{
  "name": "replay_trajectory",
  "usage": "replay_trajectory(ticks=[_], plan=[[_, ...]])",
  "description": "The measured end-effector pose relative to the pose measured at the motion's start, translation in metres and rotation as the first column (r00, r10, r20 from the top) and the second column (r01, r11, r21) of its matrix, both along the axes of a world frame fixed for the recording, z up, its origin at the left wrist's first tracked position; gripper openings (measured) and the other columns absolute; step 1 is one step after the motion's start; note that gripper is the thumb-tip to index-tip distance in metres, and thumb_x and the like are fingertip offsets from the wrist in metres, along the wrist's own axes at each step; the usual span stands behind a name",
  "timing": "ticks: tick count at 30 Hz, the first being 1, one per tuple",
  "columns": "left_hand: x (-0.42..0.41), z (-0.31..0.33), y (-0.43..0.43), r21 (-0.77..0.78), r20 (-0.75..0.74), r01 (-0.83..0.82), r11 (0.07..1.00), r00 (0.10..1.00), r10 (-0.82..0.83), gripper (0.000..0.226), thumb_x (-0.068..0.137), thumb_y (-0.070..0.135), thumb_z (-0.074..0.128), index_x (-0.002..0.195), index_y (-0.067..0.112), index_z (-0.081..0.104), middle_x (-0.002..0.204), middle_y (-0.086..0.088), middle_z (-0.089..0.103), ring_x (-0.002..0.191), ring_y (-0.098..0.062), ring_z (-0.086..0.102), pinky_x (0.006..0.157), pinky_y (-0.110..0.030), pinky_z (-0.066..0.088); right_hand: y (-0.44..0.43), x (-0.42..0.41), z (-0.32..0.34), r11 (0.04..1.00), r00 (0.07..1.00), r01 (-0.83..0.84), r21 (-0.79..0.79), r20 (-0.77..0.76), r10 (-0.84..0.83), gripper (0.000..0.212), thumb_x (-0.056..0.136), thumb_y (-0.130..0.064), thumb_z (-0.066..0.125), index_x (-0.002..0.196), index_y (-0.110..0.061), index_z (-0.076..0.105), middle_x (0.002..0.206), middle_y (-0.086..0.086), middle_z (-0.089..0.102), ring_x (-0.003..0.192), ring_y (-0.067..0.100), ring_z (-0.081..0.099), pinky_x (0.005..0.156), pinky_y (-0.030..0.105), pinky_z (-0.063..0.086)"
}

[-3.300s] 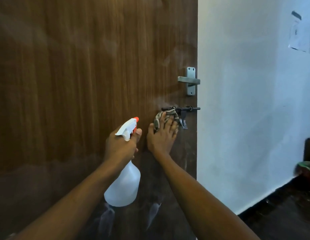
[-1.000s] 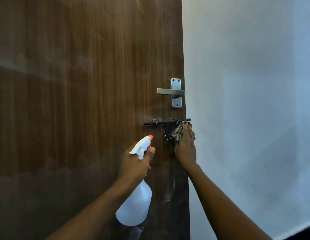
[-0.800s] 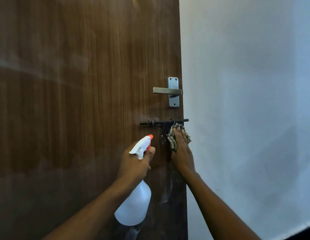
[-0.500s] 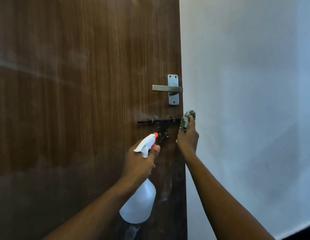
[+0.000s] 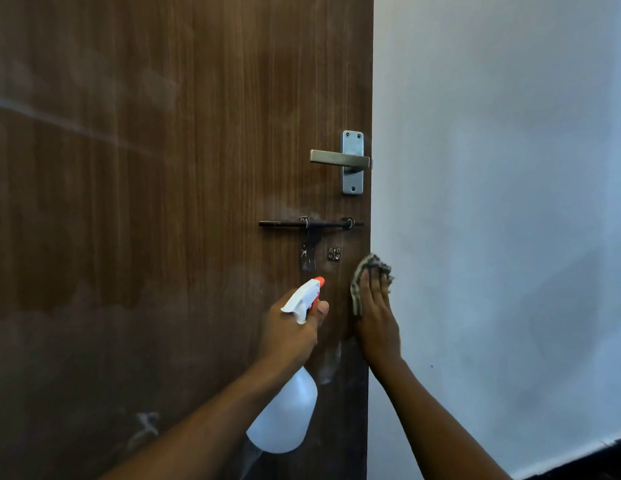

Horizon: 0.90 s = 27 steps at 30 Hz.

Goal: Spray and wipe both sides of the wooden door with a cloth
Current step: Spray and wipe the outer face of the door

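Head view: the left hand (image 5: 291,336) is wrapped tightly round the neck of a translucent white plastic spray bottle with a white trigger head and orange nozzle (image 5: 285,417), with one finger lying along the trigger. The bottle's long axis runs near upright, leaning a little so that the round body hangs below the wrist and the head sits up and to the right. The orange tip aims at the dark brown wood-grain door (image 5: 163,202), just under the black sliding bolt (image 5: 309,224).

The right hand (image 5: 376,320) has its fingers straight and together, pointing up. It presses a crumpled grey striped cloth (image 5: 356,296) flat against the door's right-hand edge. The cloth sits below the bolt and below the brushed metal lever handle (image 5: 340,159). It bunches out past the fingertips and slightly beyond the door's edge.

Pale wet smears show on the door beneath both hands. A plain white wall (image 5: 492,202) fills the right side, with a dark strip of floor (image 5: 596,462) at its foot
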State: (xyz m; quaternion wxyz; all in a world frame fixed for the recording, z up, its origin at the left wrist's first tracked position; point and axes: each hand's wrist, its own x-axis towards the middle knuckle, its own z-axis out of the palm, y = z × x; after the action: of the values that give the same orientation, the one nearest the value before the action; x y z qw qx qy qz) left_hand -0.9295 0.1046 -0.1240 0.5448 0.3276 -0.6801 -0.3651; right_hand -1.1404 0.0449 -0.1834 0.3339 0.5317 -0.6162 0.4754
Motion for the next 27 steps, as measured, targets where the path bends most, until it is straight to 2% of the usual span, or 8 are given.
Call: replay_trajectory(ticks=[4, 8, 10, 12, 14, 20, 25, 27], plan=[[0.002, -0.010, 0.000, 0.048, -0.027, 0.009, 0.999, 1.000, -0.008, 0.044, 0.083, 0.034, 0.066, 0.121, 0.012, 0.060, 0.106, -0.016, 0.068, 0.093, -0.033, 0.065, 0.084, -0.040, 0.054, -0.028, 0.050, 0.011, 0.998, 0.998, -0.057, -0.036, -0.033, 0.055, 0.077, 0.090, -0.005, 0.067, 0.154, -0.004, 0.026, 0.162, 0.015, 0.021, 0.151, 0.033, 0.013, 0.120, 0.046, 0.015], [0.009, -0.013, 0.000, 0.123, -0.097, 0.023, 0.992, 0.995, -0.011, 0.072, 0.063, 0.053, 0.063, 0.117, 0.005, 0.062, 0.109, -0.023, 0.066, 0.094, -0.041, 0.063, 0.083, -0.046, 0.054, -0.011, 0.029, -0.010, 0.998, 0.986, -0.064, -0.003, -0.157, 0.063, 0.075, 0.085, 0.006, 0.063, 0.152, -0.005, 0.032, 0.159, 0.012, 0.031, 0.149, 0.032, 0.024, 0.110, 0.051, 0.041], [0.013, -0.013, -0.001, 0.121, -0.072, 0.039, 0.992, 0.997, -0.031, 0.064, 0.069, 0.049, 0.065, 0.116, 0.006, 0.062, 0.106, -0.021, 0.066, 0.085, -0.035, 0.065, 0.070, -0.034, 0.057, -0.005, 0.018, 0.002, 0.999, 0.993, -0.027, 0.031, -0.116, 0.030, 0.077, 0.083, 0.011, 0.059, 0.153, -0.007, 0.032, 0.159, 0.011, 0.030, 0.148, 0.032, 0.024, 0.100, 0.055, 0.050], [0.016, -0.013, -0.004, 0.105, -0.040, 0.027, 0.994, 0.999, -0.023, 0.046, 0.081, 0.038, 0.067, 0.116, 0.009, 0.061, 0.102, -0.016, 0.067, 0.072, -0.021, 0.063, 0.056, -0.019, 0.053, -0.007, 0.020, 0.029, 1.000, 1.000, 0.016, 0.012, -0.003, -0.016, 0.081, 0.084, 0.011, 0.058, 0.155, -0.011, 0.027, 0.161, 0.010, 0.026, 0.149, 0.030, 0.018, 0.098, 0.053, 0.052], [0.017, -0.015, -0.009, 0.111, -0.042, 0.021, 0.994, 0.999, -0.016, 0.043, 0.082, 0.034, 0.067, 0.117, 0.009, 0.061, 0.106, -0.015, 0.068, 0.076, -0.023, 0.063, 0.065, -0.027, 0.055, -0.008, 0.020, 0.052, 0.999, 0.999, 0.035, 0.007, 0.004, -0.035, 0.087, 0.081, 0.012, 0.060, 0.156, -0.016, 0.026, 0.162, 0.008, 0.025, 0.150, 0.031, 0.014, 0.096, 0.051, 0.052], [0.020, -0.012, -0.014, 0.111, -0.074, 0.040, 0.993, 0.997, -0.032, 0.041, 0.083, 0.033, 0.066, 0.116, 0.009, 0.060, 0.100, -0.013, 0.067, 0.069, -0.018, 0.060, 0.053, -0.017, 0.046, 0.008, -0.009, 0.058, 0.990, 0.909, 0.136, 0.040, -0.403, -0.109, 0.091, 0.077, -0.004, 0.080, 0.154, -0.015, 0.033, 0.160, 0.003, 0.026, 0.147, 0.032, 0.021, 0.106, 0.045, 0.029], [0.014, -0.020, -0.010, 0.123, -0.072, 0.058, 0.991, 0.996, -0.049, 0.046, 0.079, 0.037, 0.067, 0.112, 0.006, 0.062, 0.093, -0.014, 0.067, 0.065, -0.017, 0.058, 0.049, -0.013, 0.046, 0.005, 0.007, -0.013, 0.996, 0.967, 0.087, 0.036, -0.243, -0.076, 0.094, 0.072, 0.011, 0.074, 0.153, -0.011, 0.033, 0.161, 0.005, 0.023, 0.146, 0.037, 0.027, 0.094, 0.053, 0.052], [0.014, -0.029, -0.010, 0.112, -0.035, 0.029, 0.993, 0.999, -0.025, 0.035, 0.085, 0.032, 0.066, 0.110, 0.008, 0.062, 0.084, -0.008, 0.065, 0.062, -0.015, 0.058, 0.047, -0.010, 0.044, 0.004, 0.016, -0.065, 0.996, 0.955, 0.028, 0.083, -0.296, -0.002, 0.095, 0.071, 0.002, 0.081, 0.153, -0.010, 0.033, 0.163, 0.006, 0.021, 0.147, 0.037, 0.023, 0.101, 0.049, 0.044]])
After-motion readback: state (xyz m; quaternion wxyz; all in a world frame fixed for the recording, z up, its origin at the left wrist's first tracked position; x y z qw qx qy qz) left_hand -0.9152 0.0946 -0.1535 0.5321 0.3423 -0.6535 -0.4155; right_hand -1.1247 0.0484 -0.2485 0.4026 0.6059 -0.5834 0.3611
